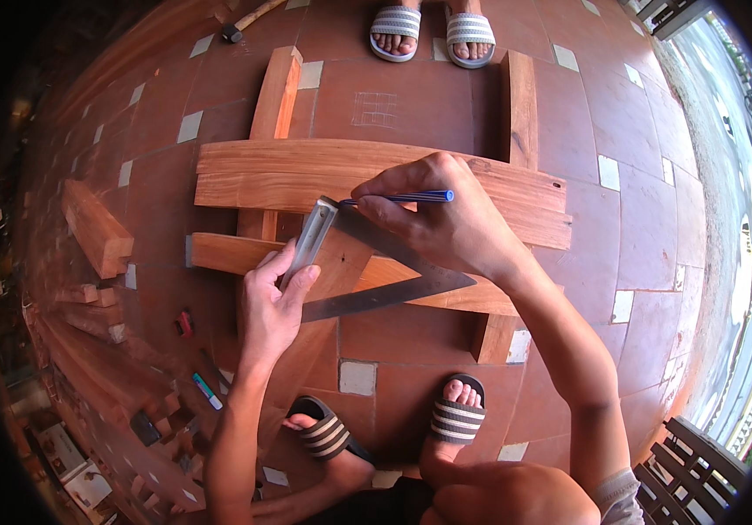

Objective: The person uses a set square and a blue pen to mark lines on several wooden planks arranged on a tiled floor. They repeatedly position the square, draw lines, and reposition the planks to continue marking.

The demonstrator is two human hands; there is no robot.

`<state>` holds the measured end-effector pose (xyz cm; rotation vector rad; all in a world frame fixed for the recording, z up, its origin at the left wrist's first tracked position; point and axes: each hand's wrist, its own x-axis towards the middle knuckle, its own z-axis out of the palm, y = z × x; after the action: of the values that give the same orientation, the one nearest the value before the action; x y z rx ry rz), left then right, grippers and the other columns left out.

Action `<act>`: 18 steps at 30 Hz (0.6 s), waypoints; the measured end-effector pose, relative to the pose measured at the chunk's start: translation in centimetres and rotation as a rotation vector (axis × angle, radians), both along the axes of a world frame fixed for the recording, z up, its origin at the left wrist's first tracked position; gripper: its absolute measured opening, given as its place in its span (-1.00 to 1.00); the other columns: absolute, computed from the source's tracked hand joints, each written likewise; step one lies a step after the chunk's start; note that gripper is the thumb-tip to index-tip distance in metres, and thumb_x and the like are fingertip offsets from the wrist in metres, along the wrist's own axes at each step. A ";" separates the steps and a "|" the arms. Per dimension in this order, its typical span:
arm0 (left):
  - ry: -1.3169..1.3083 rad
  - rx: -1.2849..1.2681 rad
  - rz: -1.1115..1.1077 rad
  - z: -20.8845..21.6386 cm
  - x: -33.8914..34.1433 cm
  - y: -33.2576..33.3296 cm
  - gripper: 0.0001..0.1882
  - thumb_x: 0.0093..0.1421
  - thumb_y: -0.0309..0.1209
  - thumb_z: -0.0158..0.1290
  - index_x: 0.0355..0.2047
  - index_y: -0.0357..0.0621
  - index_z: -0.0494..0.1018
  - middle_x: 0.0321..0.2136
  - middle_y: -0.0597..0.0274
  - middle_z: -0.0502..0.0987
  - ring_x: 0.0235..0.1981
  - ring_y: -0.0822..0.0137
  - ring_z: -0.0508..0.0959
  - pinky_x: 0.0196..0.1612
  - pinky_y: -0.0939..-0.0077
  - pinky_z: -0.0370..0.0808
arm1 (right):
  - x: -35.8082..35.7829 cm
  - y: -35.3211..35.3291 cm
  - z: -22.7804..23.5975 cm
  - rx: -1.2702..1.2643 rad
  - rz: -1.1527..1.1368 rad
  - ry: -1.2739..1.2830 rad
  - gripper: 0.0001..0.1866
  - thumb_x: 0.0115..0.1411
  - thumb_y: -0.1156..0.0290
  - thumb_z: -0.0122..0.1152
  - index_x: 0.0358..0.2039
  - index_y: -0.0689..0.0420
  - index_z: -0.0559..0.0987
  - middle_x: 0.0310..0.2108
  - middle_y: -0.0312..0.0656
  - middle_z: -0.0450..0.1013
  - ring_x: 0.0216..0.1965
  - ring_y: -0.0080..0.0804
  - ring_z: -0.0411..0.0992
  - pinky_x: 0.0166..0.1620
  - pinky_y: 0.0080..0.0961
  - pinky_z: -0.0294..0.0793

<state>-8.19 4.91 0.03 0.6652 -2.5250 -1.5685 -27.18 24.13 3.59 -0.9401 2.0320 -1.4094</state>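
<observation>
My left hand (275, 302) grips the thick pale edge of a dark triangular set square (433, 285), thumb on one side and fingers on the other. The square lies across a reddish wooden board (342, 262) that slants down toward me. In my right hand (459, 214) is a blue pen (435, 196), pinched between thumb and fingers, its tip at the square's upper corner by the board's end. Just beyond runs a wide wooden plank (262, 171). A narrower plank (218, 252) passes beneath the square.
Two wooden beams, a left one (275, 96) and a right one (520, 109), lie under the planks. A person's sandalled feet (393, 35) stand opposite, near a hammer (234, 33). At left are a loose beam (96, 227), stacked timber (87, 359) and a teal-and-white tube (208, 391).
</observation>
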 end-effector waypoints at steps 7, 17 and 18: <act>0.025 0.010 -0.005 -0.3 0.0 0.0 -0.58 0.40 -0.46 0.21 0.18 -0.48 0.51 -0.35 0.23 0.47 -0.32 0.52 0.41 -0.23 0.56 0.43 | 0.2 -0.1 -0.4 -0.118 -0.008 0.112 -0.82 0.24 0.47 0.40 -0.18 0.24 0.80 -0.28 0.10 0.70 -0.27 -0.06 0.72 -0.10 -0.27 0.70; -0.022 -0.027 0.006 0.2 -0.1 0.1 -0.60 0.40 -0.46 0.21 0.18 -0.43 0.53 -0.38 0.21 0.47 -0.34 0.51 0.42 -0.24 0.55 0.43 | 1.4 1.7 0.4 -0.138 -0.032 0.228 -0.84 0.20 0.52 0.37 -0.24 0.28 0.77 -0.38 0.17 0.64 -0.34 0.10 0.65 -0.21 -0.19 0.64; -0.016 -0.038 0.001 0.1 -0.1 0.1 -0.61 0.40 -0.47 0.21 0.17 -0.44 0.53 -0.37 0.21 0.47 -0.33 0.52 0.43 -0.24 0.56 0.43 | 1.6 2.3 0.7 -0.143 -0.043 0.269 -0.85 0.20 0.51 0.37 -0.25 0.28 0.77 -0.39 0.17 0.63 -0.36 0.13 0.63 -0.23 -0.17 0.63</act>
<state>-8.27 4.99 0.11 0.6775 -2.5582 -1.5170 -25.59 26.39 4.26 -1.2100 2.1763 -1.5386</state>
